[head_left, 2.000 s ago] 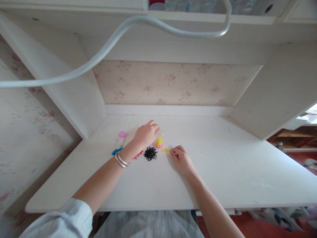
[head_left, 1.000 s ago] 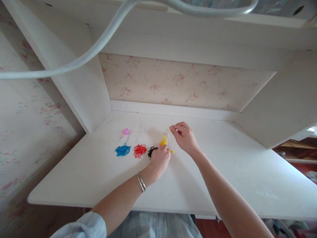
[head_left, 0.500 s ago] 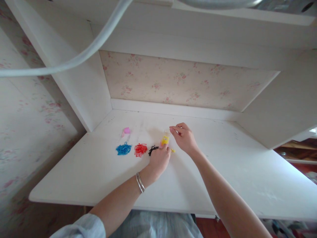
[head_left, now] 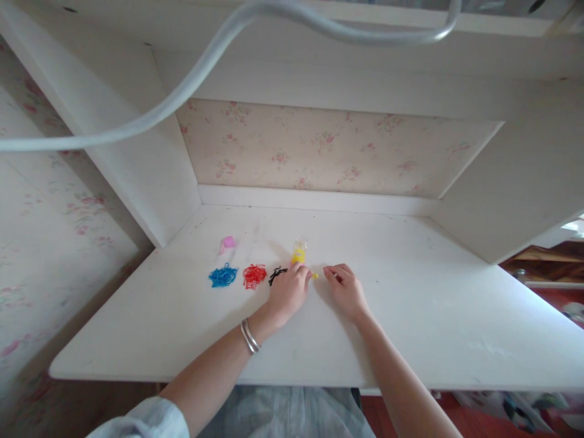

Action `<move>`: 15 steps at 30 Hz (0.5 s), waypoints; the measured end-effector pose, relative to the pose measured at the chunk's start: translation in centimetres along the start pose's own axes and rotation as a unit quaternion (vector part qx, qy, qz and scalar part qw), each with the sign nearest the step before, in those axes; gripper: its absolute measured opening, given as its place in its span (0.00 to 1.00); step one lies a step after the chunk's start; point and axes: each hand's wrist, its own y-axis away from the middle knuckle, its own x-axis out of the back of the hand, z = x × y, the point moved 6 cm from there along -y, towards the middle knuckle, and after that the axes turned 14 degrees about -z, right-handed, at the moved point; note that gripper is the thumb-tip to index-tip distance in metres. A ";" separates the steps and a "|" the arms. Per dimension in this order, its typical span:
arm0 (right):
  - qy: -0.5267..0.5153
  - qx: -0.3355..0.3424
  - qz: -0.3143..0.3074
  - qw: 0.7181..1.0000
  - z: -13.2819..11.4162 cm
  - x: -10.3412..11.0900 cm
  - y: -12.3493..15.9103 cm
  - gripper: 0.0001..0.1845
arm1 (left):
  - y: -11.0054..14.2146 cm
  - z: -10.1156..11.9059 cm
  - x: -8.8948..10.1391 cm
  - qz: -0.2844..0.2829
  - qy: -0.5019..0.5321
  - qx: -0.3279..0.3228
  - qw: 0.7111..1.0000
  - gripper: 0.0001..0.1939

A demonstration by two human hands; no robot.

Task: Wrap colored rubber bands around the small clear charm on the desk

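A small clear bottle [head_left: 298, 249] with yellow bits inside stands on the white desk. My left hand [head_left: 288, 295] is closed around its lower end, the fingertips partly hidden. Just right of those fingers lie a few small yellow rubber bands [head_left: 314, 275]. My right hand [head_left: 347, 293] rests a little right of the yellow bands, fingers curled and pressed together; whether anything is between them is too small to see. Beside my left hand is a pile of black rubber bands [head_left: 276, 275], partly covered by it. Further left are a red pile [head_left: 254, 276] and a blue pile [head_left: 223, 275].
A pink cap-like piece [head_left: 227, 243] lies behind the blue pile. The white desk [head_left: 424, 316] has side panels and a low back ledge. A thick white cable [head_left: 201, 67] hangs across the upper view, under a shelf.
My right hand has come down from the bottle's mouth to the desk, right of the yellow bands. My left hand stays at the bottle's lower end. The camera view has shifted slightly.
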 end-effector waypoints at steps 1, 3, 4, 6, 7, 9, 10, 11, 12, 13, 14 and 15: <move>0.003 0.002 -0.001 1.000 -0.2 -0.1 0.2 0.20 | 0.0 0.0 0.0 0.004 0.009 0.000 1.000 0.15; 0.005 0.007 -0.007 1.000 -0.6 -0.2 0.4 0.19 | 0.0 0.1 0.1 0.010 0.031 -0.002 0.999 0.14; 0.005 0.012 -0.013 1.000 -0.8 -0.3 0.4 0.19 | 0.0 0.2 0.2 0.014 0.044 -0.006 0.999 0.14; 0.007 0.025 -0.033 0.999 -1.2 -0.5 0.6 0.18 | 0.1 0.3 0.4 0.027 0.071 -0.019 0.997 0.13; 0.010 0.033 -0.045 0.998 -1.4 -0.7 0.8 0.17 | 0.1 0.4 0.6 0.034 0.084 -0.027 0.995 0.13; 0.022 0.045 -0.063 0.997 -1.6 -0.9 1.0 0.16 | 0.2 0.5 0.9 0.050 0.107 -0.044 0.992 0.13; 0.029 0.049 -0.069 0.996 -1.7 -1.0 1.1 0.15 | 0.3 0.6 1.2 0.058 0.117 -0.052 0.990 0.13; 0.039 0.051 -0.073 0.995 -1.7 -1.1 1.2 0.15 | 0.3 0.6 1.5 0.065 0.125 -0.057 0.988 0.13; 0.051 0.052 -0.076 0.994 -1.8 -1.1 1.2 0.15 | 0.4 0.6 1.9 0.072 0.133 -0.063 0.987 0.13; 0.067 0.053 -0.078 0.993 -1.9 -1.2 1.3 0.14 | 0.5 0.5 2.3 0.080 0.138 -0.068 0.985 0.14; 0.087 0.054 -0.081 0.991 -2.1 -1.3 1.2 0.14 | 0.6 0.4 2.8 0.087 0.144 -0.071 0.983 0.14; 0.111 0.054 -0.083 0.989 -2.3 -1.5 1.2 0.14 | 0.6 0.3 3.4 0.095 0.148 -0.074 0.982 0.14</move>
